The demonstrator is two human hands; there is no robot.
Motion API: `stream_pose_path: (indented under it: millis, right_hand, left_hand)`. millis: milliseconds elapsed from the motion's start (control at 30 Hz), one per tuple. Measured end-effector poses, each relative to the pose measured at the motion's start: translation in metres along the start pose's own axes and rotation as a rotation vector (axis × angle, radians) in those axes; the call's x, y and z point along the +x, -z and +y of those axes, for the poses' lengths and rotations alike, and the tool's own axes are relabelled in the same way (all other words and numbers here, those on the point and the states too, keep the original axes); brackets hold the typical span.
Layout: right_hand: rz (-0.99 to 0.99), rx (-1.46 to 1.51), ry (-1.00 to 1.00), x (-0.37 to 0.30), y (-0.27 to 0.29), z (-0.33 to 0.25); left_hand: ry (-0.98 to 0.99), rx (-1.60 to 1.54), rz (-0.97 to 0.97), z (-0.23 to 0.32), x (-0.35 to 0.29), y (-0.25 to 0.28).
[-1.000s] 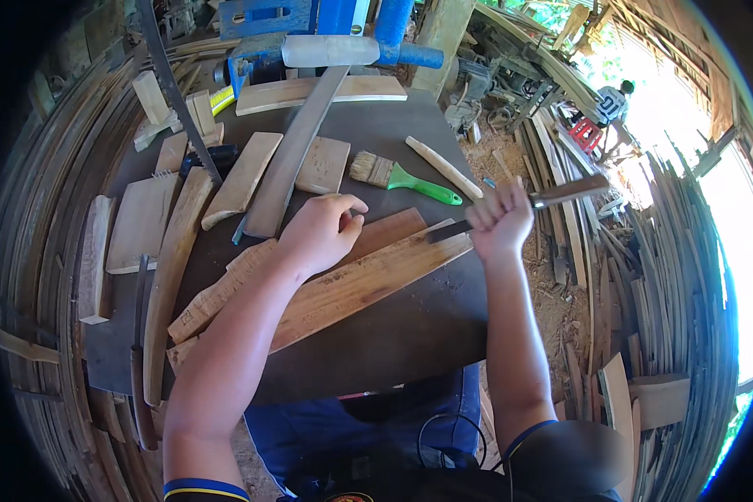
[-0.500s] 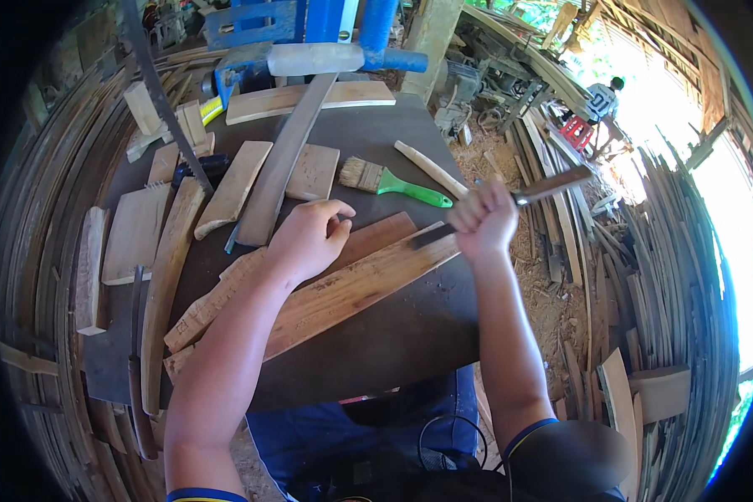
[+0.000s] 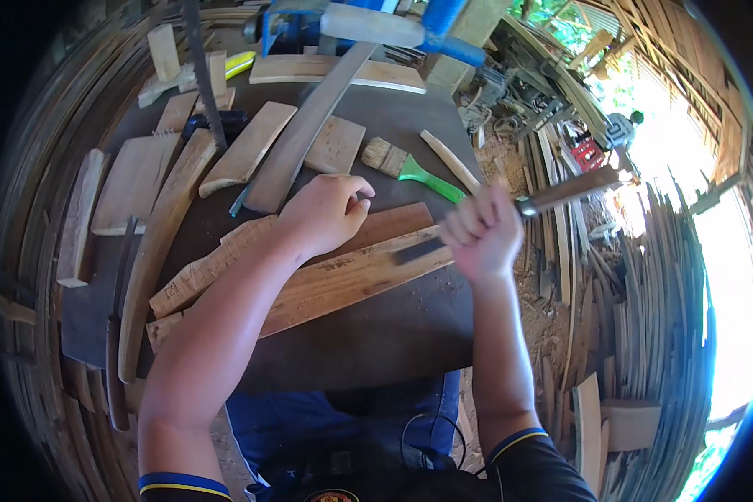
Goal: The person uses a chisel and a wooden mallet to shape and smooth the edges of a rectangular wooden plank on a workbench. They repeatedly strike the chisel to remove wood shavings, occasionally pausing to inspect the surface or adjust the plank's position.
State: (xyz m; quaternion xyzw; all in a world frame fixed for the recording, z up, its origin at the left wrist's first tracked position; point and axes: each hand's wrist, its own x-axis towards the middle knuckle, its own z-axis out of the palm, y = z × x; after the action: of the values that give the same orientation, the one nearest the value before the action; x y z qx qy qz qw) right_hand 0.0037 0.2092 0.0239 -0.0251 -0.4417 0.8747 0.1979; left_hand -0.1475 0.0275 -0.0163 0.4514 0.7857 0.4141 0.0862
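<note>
My right hand grips a chisel around its blade. The wooden handle sticks out to the right, and the dark blade tip hangs over the far end of a long wooden board. Whether the tip touches the wood I cannot tell. Curled fingers close my left hand above the board's back edge; what it holds, if anything, is hidden. Behind the long board lie a reddish-brown board and a shaped wood piece, partly covered by my left forearm.
A green-handled brush and a wood strip lie beyond my right hand. A large mallet stretches across the back of the dark table. Wood blocks and a saw are at left. Timber piles flank the table; a person sits far right.
The view has shifted, so the table's things appear moved. The chisel stays in my right hand, its blade showing a little farther past my fingers. My left hand keeps its curled pose.
</note>
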Motion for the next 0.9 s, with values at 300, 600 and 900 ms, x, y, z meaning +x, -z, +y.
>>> stream_pose_path:
  millis: [300, 600, 900]
  right_hand:
    - [0.084, 0.059, -0.012, -0.005, 0.002, 0.001]
    - [0.162, -0.058, 0.01, -0.003, 0.028, -0.032]
    - [-0.078, 0.091, -0.17, -0.007, -0.001, -0.001]
  left_hand:
    - [-0.024, 0.002, 0.006, 0.003, 0.002, -0.003]
    - [0.007, -0.004, -0.022, 0.002, 0.002, 0.002]
    - [0.016, 0.005, -0.054, 0.007, 0.007, 0.002]
